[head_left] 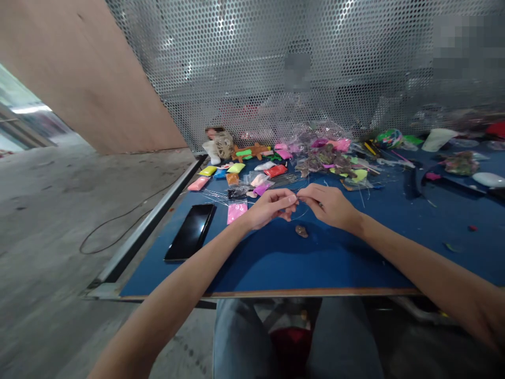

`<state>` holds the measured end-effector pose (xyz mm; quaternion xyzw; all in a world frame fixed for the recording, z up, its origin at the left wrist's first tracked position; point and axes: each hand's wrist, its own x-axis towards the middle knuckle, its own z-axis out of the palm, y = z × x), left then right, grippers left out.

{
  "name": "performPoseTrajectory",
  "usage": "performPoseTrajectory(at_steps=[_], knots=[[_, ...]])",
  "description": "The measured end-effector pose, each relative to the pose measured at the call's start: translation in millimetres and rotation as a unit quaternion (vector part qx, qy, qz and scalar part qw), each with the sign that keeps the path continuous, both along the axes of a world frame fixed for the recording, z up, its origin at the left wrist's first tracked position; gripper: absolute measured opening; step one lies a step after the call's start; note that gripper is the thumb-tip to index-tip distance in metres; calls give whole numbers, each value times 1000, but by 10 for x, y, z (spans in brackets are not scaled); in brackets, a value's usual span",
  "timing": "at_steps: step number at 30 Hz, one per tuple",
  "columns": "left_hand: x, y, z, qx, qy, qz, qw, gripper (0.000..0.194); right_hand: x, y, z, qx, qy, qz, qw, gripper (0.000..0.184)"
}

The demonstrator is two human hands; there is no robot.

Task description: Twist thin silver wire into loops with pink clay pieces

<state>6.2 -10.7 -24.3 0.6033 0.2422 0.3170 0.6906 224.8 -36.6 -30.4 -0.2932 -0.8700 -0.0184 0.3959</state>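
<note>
Above the blue table, my left hand and my right hand meet fingertip to fingertip. Both are closed in a pinch on a thin wire, which curves down between them; a fine end also seems to stick up by the right fingers. What exactly sits between the fingertips is too small to make out. Just below the hands lies a small brown lump. A pink packet rests to the left of my left hand, and loose straight wires are scattered beyond it.
A black phone lies near the left edge of the blue table. Several coloured clay packets, a brown figure and a plastic-covered heap line the back. Behind stands a perforated metal panel. A white oval piece is far right.
</note>
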Motion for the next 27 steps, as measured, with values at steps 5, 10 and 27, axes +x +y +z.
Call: performPoseTrajectory(at_steps=[5,10,27], knots=[[-7,36,-29,10,17,11,1000,41,-36,-21,-10,21,-14,-21,999,20],[-9,31,-19,13,50,24,998,41,-60,-53,-32,2,6,-31,1000,17],[-128,46,149,184,149,5,972,33,-171,-108,-17,-84,70,-37,993,17]])
